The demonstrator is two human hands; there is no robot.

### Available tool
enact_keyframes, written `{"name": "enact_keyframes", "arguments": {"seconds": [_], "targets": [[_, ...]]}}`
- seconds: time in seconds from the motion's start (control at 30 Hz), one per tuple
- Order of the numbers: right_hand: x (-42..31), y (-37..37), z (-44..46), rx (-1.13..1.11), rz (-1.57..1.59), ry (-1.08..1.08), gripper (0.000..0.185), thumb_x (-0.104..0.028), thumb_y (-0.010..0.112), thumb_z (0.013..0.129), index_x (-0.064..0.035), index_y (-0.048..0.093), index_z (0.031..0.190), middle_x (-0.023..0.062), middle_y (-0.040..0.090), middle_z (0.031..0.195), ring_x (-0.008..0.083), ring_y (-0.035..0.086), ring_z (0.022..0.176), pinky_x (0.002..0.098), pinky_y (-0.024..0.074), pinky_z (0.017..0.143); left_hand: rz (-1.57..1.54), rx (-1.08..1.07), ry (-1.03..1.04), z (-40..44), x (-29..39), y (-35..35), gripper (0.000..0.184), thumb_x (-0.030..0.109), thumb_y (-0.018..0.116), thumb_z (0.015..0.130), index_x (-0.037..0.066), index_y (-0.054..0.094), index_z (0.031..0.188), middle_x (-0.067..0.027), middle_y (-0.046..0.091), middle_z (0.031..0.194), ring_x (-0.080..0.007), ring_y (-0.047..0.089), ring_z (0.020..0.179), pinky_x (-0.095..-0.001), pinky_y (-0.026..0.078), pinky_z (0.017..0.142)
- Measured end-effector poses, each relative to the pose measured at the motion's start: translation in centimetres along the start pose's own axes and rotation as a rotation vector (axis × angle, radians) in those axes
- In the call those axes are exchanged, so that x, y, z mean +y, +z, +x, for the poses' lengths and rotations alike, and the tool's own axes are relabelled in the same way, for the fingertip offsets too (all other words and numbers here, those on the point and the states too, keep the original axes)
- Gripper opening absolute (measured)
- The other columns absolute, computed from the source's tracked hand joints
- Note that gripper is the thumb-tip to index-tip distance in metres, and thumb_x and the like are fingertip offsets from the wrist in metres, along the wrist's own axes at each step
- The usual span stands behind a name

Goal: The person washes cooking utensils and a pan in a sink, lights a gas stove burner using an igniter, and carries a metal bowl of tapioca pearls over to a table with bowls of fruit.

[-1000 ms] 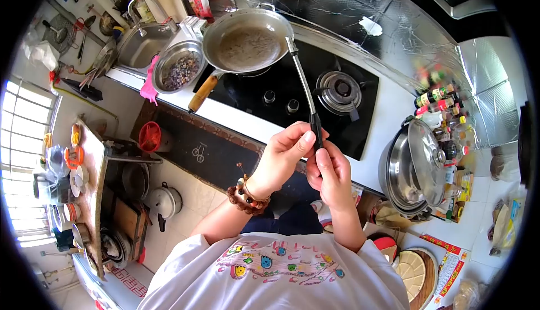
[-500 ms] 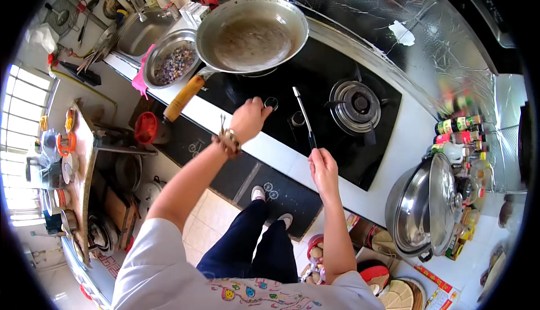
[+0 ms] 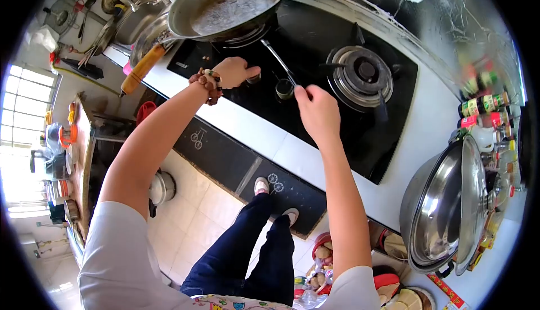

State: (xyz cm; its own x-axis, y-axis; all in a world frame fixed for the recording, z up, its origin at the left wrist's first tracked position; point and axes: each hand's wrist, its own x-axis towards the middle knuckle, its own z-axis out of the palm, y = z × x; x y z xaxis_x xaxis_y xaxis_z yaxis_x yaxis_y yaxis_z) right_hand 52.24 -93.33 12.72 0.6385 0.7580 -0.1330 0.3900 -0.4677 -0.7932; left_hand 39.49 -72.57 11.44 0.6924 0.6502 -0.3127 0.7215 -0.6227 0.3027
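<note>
My left hand, with a beaded bracelet at the wrist, is closed on a stove knob at the front of the black gas stove. My right hand grips the dark handle of a long stick lighter. The lighter's metal tip points at the left burner, just under the wok. No flame can be made out. The wok sits over that burner, its wooden handle sticking out towards the front left. A second knob lies near my right hand.
To the right is a bare burner, then a large steel pot with its glass lid tilted on edge. Seasoning bottles line the right counter. A metal bowl and the sink are at the left.
The lighter's tip has moved left and away from me, towards the burner under the wok. My right hand has gone forward with it. My left hand now reaches the knob; the view has shifted.
</note>
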Motion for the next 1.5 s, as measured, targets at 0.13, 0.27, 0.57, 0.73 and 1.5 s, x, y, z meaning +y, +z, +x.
{"name": "enact_keyframes", "arguments": {"seconds": [0.13, 0.27, 0.57, 0.73, 1.5], "targets": [[-1.2, 1.2, 1.8, 0.048, -0.114, -0.058, 0.033, -0.031, 0.049, 0.085, -0.0023, 0.063, 0.077, 0.0192, 0.063, 0.078, 0.0369, 0.061, 0.077, 0.0433, 0.049, 0.068, -0.288, -0.105, -0.252, -0.4, 0.8, 0.3, 0.06, 0.053, 0.05, 0.086, 0.001, 0.048, 0.054, -0.0045, 0.042, 0.043, -0.0159, 0.039, 0.034, -0.0288, 0.03, 0.034], [-2.6, 2.7, 3.4, 0.047, -0.169, -0.121, 0.029, -0.028, 0.051, 0.084, -0.0026, 0.064, 0.078, 0.0184, 0.064, 0.078, 0.0352, 0.062, 0.075, 0.0419, 0.0496, 0.067, -0.417, -0.167, -0.401, -1.3, 2.6, -0.5, 0.061, 0.051, 0.049, 0.087, 0.006, 0.039, 0.047, 0.0002, 0.036, 0.043, -0.009, 0.028, 0.032, -0.0253, 0.018, 0.032], [-2.6, 6.3, 6.5, 0.174, -0.23, -0.315, 0.023, -0.024, 0.055, 0.082, -0.0046, 0.065, 0.073, 0.0144, 0.064, 0.069, 0.0296, 0.064, 0.068, 0.0377, 0.0506, 0.059, -0.752, -0.172, -0.604, -0.9, 2.2, 0.3, 0.048, 0.045, 0.051, 0.088, 0.01, 0.039, 0.057, 0.0039, 0.035, 0.047, -0.0056, 0.025, 0.035, -0.0221, 0.016, 0.033], [-2.6, 6.8, 6.8, 0.173, -0.204, -0.337, 0.021, -0.023, 0.058, 0.08, -0.0052, 0.065, 0.071, 0.0131, 0.064, 0.068, 0.0288, 0.064, 0.066, 0.0367, 0.0503, 0.057, -0.82, -0.18, -0.613, -0.9, 2.1, 0.4, 0.044, 0.044, 0.051, 0.088, 0.011, 0.039, 0.062, 0.0052, 0.035, 0.049, -0.0041, 0.023, 0.035, -0.0205, 0.015, 0.033], [-1.5, 6.1, 4.4, 0.263, -0.343, -0.373, 0.034, -0.031, 0.054, 0.087, 0.0024, 0.055, 0.08, 0.0131, 0.063, 0.067, 0.0276, 0.065, 0.065, 0.0346, 0.0505, 0.054, -0.978, -0.194, -0.669, -0.8, 2.4, 0.8, 0.041, 0.043, 0.048, 0.089, 0.013, 0.037, 0.063, 0.0075, 0.03, 0.046, -0.0026, 0.021, 0.034, -0.0182, 0.013, 0.032]]}}
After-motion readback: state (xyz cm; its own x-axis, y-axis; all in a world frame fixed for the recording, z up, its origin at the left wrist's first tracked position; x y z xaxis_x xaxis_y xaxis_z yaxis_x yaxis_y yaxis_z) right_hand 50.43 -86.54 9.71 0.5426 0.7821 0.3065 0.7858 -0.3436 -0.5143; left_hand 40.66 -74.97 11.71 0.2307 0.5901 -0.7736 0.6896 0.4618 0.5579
